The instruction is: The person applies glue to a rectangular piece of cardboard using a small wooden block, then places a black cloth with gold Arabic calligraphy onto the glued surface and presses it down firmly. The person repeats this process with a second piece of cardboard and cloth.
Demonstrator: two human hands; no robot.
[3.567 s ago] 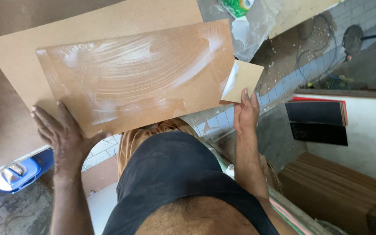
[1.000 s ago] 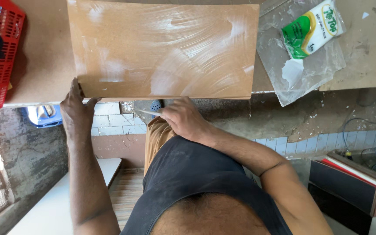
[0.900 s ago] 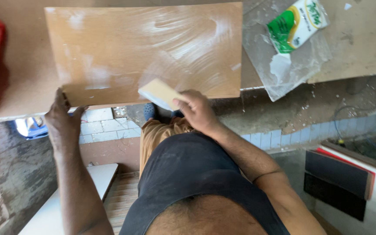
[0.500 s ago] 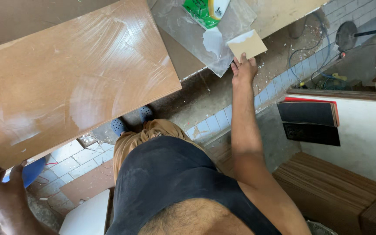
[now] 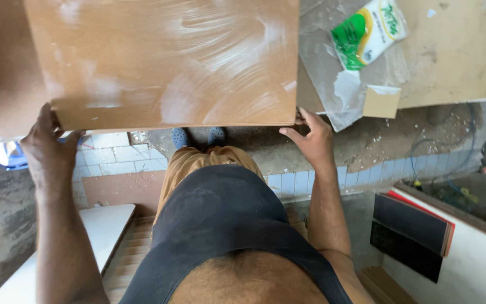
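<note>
— Both hands on it?
— Yes. The left hand [image 5: 49, 152] curls closed round the near left corner of the flat brown wooden board smeared with white [image 5: 164, 62]; the right hand [image 5: 310, 141] grips the near right corner, fingers bent, forearm reaching straight up.
— Where's the board?
— Lying across the worktable [image 5: 457, 50].

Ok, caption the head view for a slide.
Both hands, left hand and right hand, grip the near corners of a white-smeared rectangular brown board beside a square tan scraper card.
</note>
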